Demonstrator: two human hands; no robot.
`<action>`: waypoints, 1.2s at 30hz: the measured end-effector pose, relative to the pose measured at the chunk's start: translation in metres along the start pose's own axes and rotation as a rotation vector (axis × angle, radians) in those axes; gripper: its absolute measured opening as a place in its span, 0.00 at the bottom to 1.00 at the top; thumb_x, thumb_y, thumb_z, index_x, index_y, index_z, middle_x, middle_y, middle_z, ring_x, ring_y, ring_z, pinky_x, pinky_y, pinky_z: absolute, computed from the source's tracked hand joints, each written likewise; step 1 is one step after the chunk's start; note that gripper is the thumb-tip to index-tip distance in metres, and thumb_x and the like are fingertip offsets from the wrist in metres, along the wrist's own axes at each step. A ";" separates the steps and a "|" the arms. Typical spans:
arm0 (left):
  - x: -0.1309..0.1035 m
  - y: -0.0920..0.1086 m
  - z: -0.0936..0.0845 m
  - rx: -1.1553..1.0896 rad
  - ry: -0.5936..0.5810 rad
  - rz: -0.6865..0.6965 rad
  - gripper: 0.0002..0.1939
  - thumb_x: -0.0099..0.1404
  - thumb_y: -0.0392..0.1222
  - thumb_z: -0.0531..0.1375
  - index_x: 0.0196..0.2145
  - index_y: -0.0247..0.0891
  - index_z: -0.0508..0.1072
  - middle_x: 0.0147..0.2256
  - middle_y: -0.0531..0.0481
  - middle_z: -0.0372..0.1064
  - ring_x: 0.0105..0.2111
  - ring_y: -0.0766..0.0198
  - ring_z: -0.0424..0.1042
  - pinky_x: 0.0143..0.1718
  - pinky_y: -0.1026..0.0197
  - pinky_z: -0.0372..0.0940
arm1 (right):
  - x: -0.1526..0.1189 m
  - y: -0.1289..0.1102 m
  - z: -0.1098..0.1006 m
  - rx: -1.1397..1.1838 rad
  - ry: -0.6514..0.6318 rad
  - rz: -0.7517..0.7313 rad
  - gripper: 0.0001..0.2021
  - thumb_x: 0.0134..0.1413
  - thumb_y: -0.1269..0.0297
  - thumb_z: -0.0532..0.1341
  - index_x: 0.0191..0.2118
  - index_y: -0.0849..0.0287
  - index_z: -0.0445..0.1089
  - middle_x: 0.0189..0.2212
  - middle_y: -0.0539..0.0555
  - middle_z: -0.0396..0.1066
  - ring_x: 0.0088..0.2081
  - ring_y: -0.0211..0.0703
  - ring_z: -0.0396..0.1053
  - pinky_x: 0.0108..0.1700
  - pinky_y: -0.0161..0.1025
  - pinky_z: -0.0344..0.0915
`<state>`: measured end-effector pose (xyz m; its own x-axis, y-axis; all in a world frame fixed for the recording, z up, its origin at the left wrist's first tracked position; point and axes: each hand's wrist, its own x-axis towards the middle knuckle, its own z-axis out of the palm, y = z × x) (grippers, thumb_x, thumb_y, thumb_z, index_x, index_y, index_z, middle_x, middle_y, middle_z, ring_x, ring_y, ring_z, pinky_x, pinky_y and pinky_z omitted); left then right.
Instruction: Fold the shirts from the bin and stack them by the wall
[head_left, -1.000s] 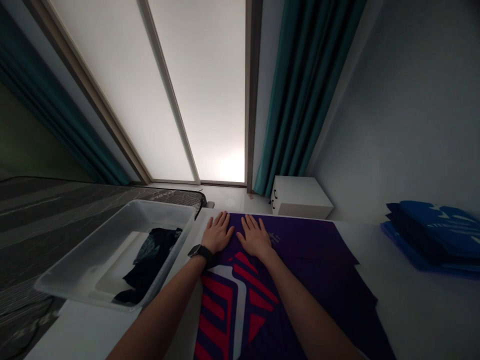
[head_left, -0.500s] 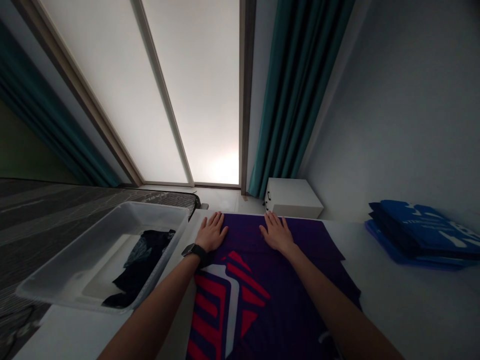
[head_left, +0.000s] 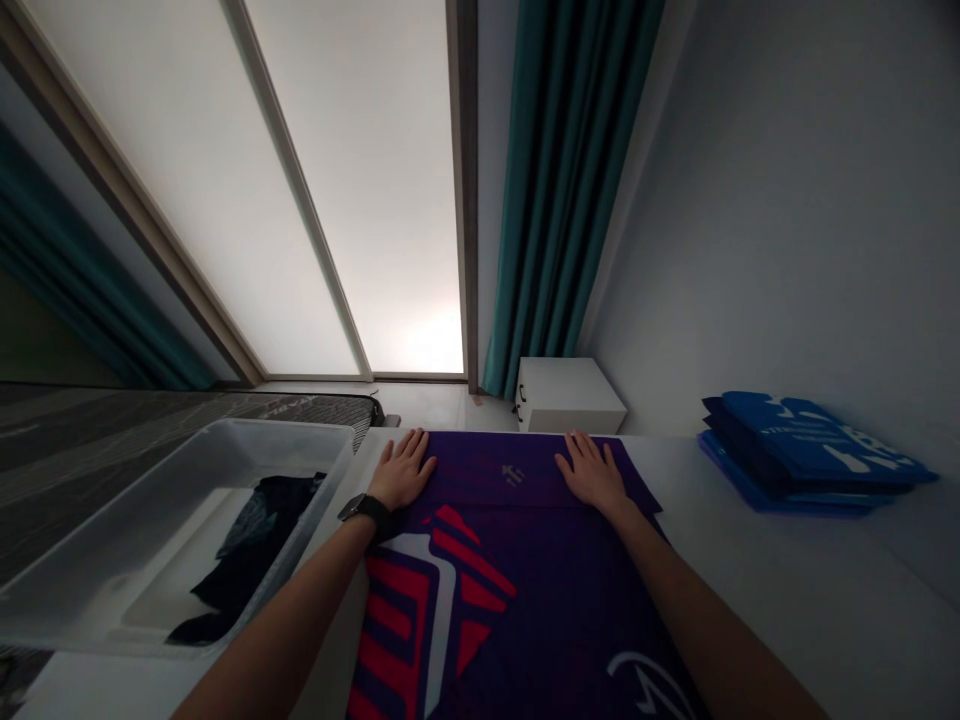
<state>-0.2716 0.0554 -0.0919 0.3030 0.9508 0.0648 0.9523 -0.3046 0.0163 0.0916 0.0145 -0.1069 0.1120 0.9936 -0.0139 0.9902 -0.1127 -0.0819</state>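
A dark purple shirt (head_left: 555,580) with red stripes and white marks lies spread on the white table (head_left: 757,600), its far part folded over in a flat band. My left hand (head_left: 403,470), with a black watch (head_left: 367,510) on the wrist, rests flat on the band's far left corner, fingers stretched. On the right part of the same band lies my right hand (head_left: 592,472), palm down with fingers spread. A small printed mark (head_left: 512,474) shows on the cloth between the hands. The shirt's near edge runs out of view.
Left of the shirt stands a translucent plastic bin (head_left: 281,440) holding dark clothes (head_left: 255,545). A stack of folded blue clothes (head_left: 810,450) sits at the table's right. Beyond the far edge are a white cabinet (head_left: 570,390) and teal curtains (head_left: 577,180).
My right hand has slid right across the folded band, uncovering the small printed mark. My left hand stays at the left corner. The view has shifted slightly to the right.
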 end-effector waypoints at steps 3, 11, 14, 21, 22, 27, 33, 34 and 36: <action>0.000 0.000 0.001 0.005 -0.001 -0.005 0.31 0.72 0.53 0.40 0.68 0.38 0.48 0.68 0.47 0.43 0.68 0.56 0.42 0.66 0.44 0.41 | -0.002 0.010 -0.001 -0.011 -0.001 0.022 0.32 0.66 0.49 0.38 0.69 0.61 0.43 0.70 0.55 0.41 0.69 0.45 0.35 0.68 0.55 0.31; 0.001 0.001 0.001 0.015 0.009 0.004 0.30 0.72 0.52 0.40 0.68 0.38 0.49 0.68 0.46 0.44 0.68 0.56 0.42 0.65 0.44 0.40 | -0.009 0.029 -0.003 -0.040 0.033 0.074 0.33 0.66 0.48 0.39 0.69 0.64 0.45 0.70 0.59 0.39 0.69 0.48 0.36 0.67 0.55 0.31; 0.001 0.001 0.000 0.017 0.009 0.010 0.30 0.72 0.51 0.41 0.68 0.39 0.50 0.68 0.46 0.44 0.68 0.56 0.42 0.65 0.43 0.41 | -0.009 0.038 0.000 -0.028 0.019 0.116 0.34 0.66 0.48 0.38 0.69 0.64 0.45 0.70 0.59 0.39 0.69 0.49 0.35 0.67 0.57 0.33; 0.002 0.001 -0.001 0.029 0.003 0.002 0.30 0.72 0.51 0.41 0.68 0.37 0.49 0.68 0.46 0.44 0.68 0.57 0.42 0.65 0.44 0.41 | -0.008 0.048 0.000 -0.022 0.026 0.128 0.33 0.66 0.49 0.37 0.69 0.64 0.44 0.70 0.59 0.39 0.69 0.47 0.34 0.67 0.58 0.34; 0.002 0.001 -0.001 0.030 0.001 0.001 0.30 0.72 0.51 0.41 0.68 0.37 0.49 0.68 0.46 0.44 0.68 0.56 0.42 0.65 0.44 0.41 | -0.008 0.048 -0.001 -0.019 0.020 0.124 0.33 0.66 0.49 0.37 0.69 0.64 0.44 0.70 0.59 0.40 0.69 0.47 0.34 0.67 0.57 0.34; 0.001 0.002 -0.002 0.034 -0.009 -0.001 0.30 0.72 0.51 0.41 0.68 0.37 0.49 0.68 0.46 0.43 0.68 0.57 0.42 0.65 0.44 0.41 | -0.016 0.052 -0.005 -0.023 0.025 0.104 0.32 0.66 0.51 0.38 0.69 0.64 0.45 0.70 0.58 0.39 0.69 0.47 0.35 0.67 0.55 0.36; 0.001 0.003 -0.004 0.032 -0.019 0.000 0.30 0.73 0.51 0.41 0.68 0.37 0.48 0.68 0.46 0.42 0.68 0.58 0.41 0.66 0.44 0.41 | -0.030 0.059 -0.002 -0.040 0.019 0.097 0.32 0.66 0.50 0.38 0.69 0.63 0.45 0.70 0.57 0.39 0.69 0.48 0.37 0.67 0.56 0.36; 0.001 0.003 -0.004 0.030 -0.020 0.001 0.30 0.73 0.51 0.41 0.68 0.37 0.48 0.68 0.46 0.42 0.68 0.58 0.41 0.66 0.44 0.41 | -0.031 0.060 -0.002 -0.044 0.019 0.101 0.32 0.66 0.51 0.38 0.69 0.63 0.45 0.70 0.56 0.40 0.69 0.48 0.37 0.67 0.56 0.36; 0.001 0.003 -0.005 0.024 -0.022 0.002 0.30 0.72 0.51 0.41 0.68 0.37 0.49 0.68 0.46 0.43 0.68 0.57 0.42 0.66 0.44 0.41 | -0.032 0.062 0.000 -0.051 0.029 0.104 0.32 0.65 0.51 0.38 0.69 0.63 0.45 0.70 0.56 0.40 0.69 0.47 0.38 0.67 0.55 0.36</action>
<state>-0.2687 0.0548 -0.0869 0.3057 0.9511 0.0432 0.9521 -0.3057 -0.0077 0.1495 -0.0248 -0.1114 0.2158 0.9764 0.0091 0.9760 -0.2154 -0.0309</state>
